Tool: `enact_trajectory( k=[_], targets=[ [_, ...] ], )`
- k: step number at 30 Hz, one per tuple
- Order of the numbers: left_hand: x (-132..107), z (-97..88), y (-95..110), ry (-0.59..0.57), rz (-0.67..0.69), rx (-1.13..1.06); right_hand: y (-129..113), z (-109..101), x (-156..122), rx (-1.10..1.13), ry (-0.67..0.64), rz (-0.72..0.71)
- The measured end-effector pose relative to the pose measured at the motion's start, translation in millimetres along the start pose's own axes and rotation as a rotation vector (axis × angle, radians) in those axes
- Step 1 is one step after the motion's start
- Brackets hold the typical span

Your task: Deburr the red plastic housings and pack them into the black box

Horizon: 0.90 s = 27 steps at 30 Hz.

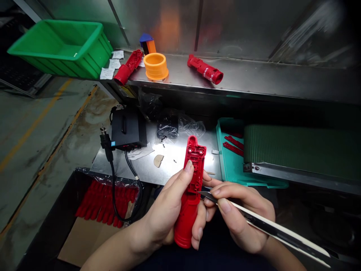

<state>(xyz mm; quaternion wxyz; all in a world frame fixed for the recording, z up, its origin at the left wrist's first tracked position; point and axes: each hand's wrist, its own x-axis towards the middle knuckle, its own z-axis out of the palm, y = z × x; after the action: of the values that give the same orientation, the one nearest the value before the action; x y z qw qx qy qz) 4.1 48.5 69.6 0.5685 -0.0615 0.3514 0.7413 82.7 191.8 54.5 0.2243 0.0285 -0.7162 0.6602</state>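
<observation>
Red plastic housing (191,195) stands nearly upright in the left hand (166,214), held above the lap and just in front of the steel bench (172,169). It is an open half-shell, ribbed and hollow on its inner face, with small round holes near the top and a smooth rounded barrel below. The left fingers (199,233) wrap closely round that barrel, while the thumb lies along the shell and covers part of its inner face. The right hand (239,214) pinches a long craft knife (282,233) in a narrow grip between thumb and fingers, its blade tip right at the housing's edge.

On the bench sit a black power box (128,130) with a plugged cord (105,141), clear plastic bags (191,126), and a teal tray (229,150) holding red strips (233,147). Beyond, on a steel shelf (239,77), lie another red housing (205,69), an orange plastic ring (155,66) and paper slips (108,73), beside a green plastic crate (60,47). More red parts (105,201) fill a bag at lower left.
</observation>
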Motion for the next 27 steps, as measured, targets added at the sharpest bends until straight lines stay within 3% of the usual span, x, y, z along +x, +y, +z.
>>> enact_trajectory(
  k=[5, 8, 11, 14, 18, 21, 27],
  targets=[
    [0.3, -0.9, 0.6, 0.016, 0.016, 0.019, 2.1, 0.8, -4.9, 0.059, 0.028, 0.009],
    [-0.8, 0.2, 1.3, 0.058, 0.103, 0.101, 1.6, 0.1, -9.4, 0.067, 0.087, 0.01],
    [-3.9, 0.8, -0.8, 0.107, 0.261, 0.156, -4.3, -1.5, -7.9, -0.101, 0.045, -0.13],
    [-8.3, 1.1, -4.2, 0.156, 0.386, 0.168, -11.8, -1.7, 1.5, -0.277, -0.112, -0.312],
    [-13.7, 2.8, -6.4, 0.299, 0.506, 0.321, -13.0, 1.6, 14.0, -0.428, -0.236, -0.441],
    [-15.8, 4.1, -8.9, 0.332, 0.532, 0.402, -7.0, 8.0, 16.3, -0.479, -0.246, -0.503],
    [-15.1, 1.2, -15.9, 0.336, 0.61, 0.378, 8.8, 25.0, 13.3, -0.495, -0.119, -0.621]
  ],
)
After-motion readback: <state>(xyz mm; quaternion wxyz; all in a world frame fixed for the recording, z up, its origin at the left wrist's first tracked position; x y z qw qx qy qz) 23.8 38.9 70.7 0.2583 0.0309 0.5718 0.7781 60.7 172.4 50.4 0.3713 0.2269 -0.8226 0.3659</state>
